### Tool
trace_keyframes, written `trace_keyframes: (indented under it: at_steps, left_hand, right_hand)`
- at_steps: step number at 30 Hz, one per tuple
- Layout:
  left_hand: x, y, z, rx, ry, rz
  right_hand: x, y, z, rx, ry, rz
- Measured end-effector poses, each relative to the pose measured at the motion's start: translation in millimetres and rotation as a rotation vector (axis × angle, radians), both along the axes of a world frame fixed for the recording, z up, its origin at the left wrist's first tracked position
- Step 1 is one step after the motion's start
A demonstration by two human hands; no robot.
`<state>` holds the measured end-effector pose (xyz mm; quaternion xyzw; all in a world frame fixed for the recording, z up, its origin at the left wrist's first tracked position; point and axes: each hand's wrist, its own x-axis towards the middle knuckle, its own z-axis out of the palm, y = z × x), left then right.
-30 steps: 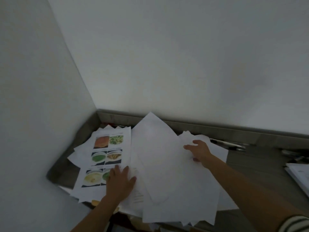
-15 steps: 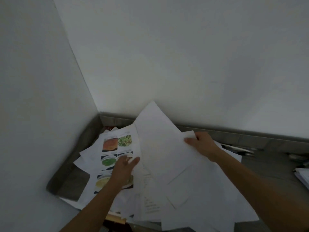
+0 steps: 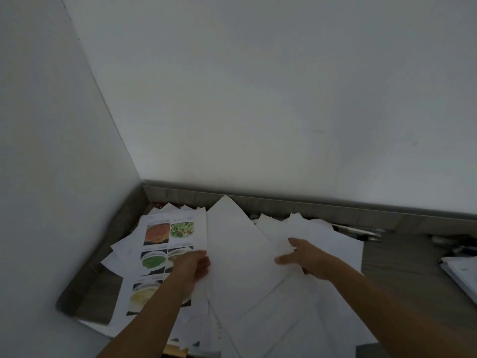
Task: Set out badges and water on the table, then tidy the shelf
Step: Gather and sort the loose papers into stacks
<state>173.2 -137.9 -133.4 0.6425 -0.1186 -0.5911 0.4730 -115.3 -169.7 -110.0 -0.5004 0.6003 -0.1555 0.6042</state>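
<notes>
A loose heap of white paper sheets [image 3: 291, 319] covers the left end of a grey wood-grain shelf [image 3: 402, 257] in a wall corner. One sheet printed with food photos [image 3: 165, 244] lies at the left of the heap. A large blank sheet [image 3: 237, 254] lies tilted on top in the middle. My left hand [image 3: 192, 267] grips this sheet's left edge, its fingers tucked under the paper. My right hand [image 3: 302, 257] holds the right edge, thumb on top and fingers beneath the sheets.
White walls close the shelf at the left and back. Pens [image 3: 358, 231] lie along the back ledge to the right, with dark small items [image 3: 454, 241] beyond them. Another stack of papers [image 3: 462, 275] sits at the right edge.
Both hands have closed in on the top blank sheet: the left slid right from the food-photo page to its edge, and the right moved down to its right edge. The sheet has settled lower.
</notes>
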Motion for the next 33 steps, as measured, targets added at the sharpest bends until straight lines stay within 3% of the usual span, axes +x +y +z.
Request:
trace_keyframes:
  at_steps: [5, 11, 13, 16, 18, 21, 25, 28, 33]
  left_hand:
    - [-3, 1, -10, -0.036, -0.220, -0.141]
    - [-6, -8, -11, -0.004, -0.380, -0.061]
    - [-12, -10, -1, -0.013, -0.304, -0.061]
    - [-24, -14, 17, -0.136, 0.118, -0.128]
    - [-31, -22, 24, -0.274, 0.274, -0.075]
    - [-31, -38, 29, -0.347, 0.261, 0.084]
    - [-16, -41, 24, -0.326, 0.239, 0.103]
    - [-3, -25, 15, -0.241, 0.225, 0.064]
    - [-3, 3, -5, -0.097, 0.150, -0.068]
  right_hand:
    - [6, 8, -2, -0.160, 0.198, 0.149]
    - [-18, -12, 42, -0.362, 0.021, -0.082]
    - [-34, -16, 61, -0.381, -0.114, -0.154]
    - [-53, -17, 70, -0.349, -0.182, -0.141]
    - [-54, -13, 66, -0.309, -0.179, -0.130]
    - [-50, -7, 49, -0.307, -0.105, -0.164]
    - [-46, -4, 23, -0.270, -0.073, -0.307]
    - [-40, -3, 15, -0.242, -0.083, -0.369]
    - [-18, -10, 16, -0.270, -0.037, -0.271]
